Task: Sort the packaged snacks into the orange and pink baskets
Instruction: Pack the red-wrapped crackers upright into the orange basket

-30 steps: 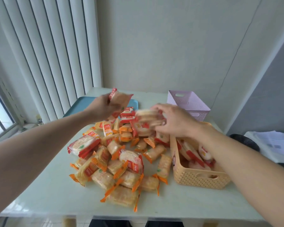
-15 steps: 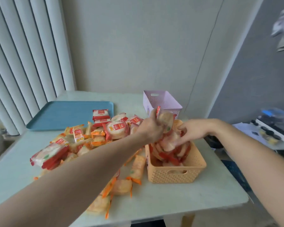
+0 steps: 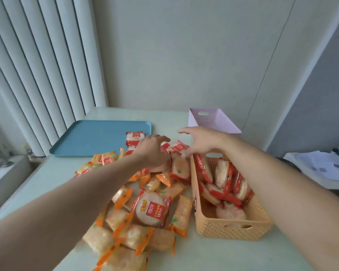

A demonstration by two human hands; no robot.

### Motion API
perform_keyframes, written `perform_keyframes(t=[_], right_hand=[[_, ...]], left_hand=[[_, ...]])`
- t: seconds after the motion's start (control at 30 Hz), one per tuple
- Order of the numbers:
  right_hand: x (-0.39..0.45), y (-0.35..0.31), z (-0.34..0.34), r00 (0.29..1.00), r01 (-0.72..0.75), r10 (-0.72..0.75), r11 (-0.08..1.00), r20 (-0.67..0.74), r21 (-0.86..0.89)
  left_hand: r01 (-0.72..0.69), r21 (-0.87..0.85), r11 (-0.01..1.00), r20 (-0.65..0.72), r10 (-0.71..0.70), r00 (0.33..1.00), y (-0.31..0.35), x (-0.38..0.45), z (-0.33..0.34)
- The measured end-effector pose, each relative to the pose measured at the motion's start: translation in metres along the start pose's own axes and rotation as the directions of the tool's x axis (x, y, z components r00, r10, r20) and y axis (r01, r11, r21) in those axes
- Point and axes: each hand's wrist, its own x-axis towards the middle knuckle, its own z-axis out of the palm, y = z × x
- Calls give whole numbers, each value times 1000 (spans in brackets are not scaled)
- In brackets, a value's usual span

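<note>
Both hands reached over the far end of the snack pile (image 3: pixel 143 210) on the pale table (image 3: pixel 47 178). The left hand (image 3: pixel 153 151) was lowered onto the packets with its fingers curled down among them; whether it actually held a packet could not be told, since the fingers hid what lay beneath. The right hand (image 3: pixel 202 141) hovered just beside it, fingers spread and apart, holding nothing, with a red-wrapped packet (image 3: pixel 177 147) directly under its fingertips. Immediately below and right of the right hand stood the orange basket (image 3: pixel 233 229), holding many red-wrapped round snacks. Just beyond that hand sat the pink basket (image 3: pixel 213 120). Left of the left hand lay a blue tray (image 3: pixel 98 137) with 1 red packet (image 3: pixel 135 136) on its near corner. Orange-wrapped packets filled the pile nearer the person.
</note>
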Motion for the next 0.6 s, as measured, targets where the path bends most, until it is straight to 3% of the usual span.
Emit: perform_keyframes(t=[0.07,0.13,0.2,0.27,0.37,0.43,0.5,0.6], right_hand=[[25,-7,8,976,-10,42,989,214,-146],[51,-11,18,941,-8,98,963,324,-269],[69,-13,22,919,2,138,935,369,-354],[82,-13,23,893,8,166,923,418,-384],[92,-7,23,867,18,154,940,473,-340],[96,-3,21,876,-10,149,957,459,-290],[97,3,16,887,-53,149,973,437,-223],[98,12,12,901,-123,146,989,409,-82]], left_hand=[[83,98,992,204,-101,974,-29,3,1],[102,80,992,320,-122,939,-47,7,8],[60,76,995,364,-84,928,-53,10,14],[-23,198,980,405,-61,912,-53,11,16],[-49,250,967,333,-38,942,-47,11,17],[-7,160,987,265,-36,964,-46,14,12],[92,-55,994,207,-79,975,-51,21,0],[206,-418,885,82,-189,979,-62,33,-24]])
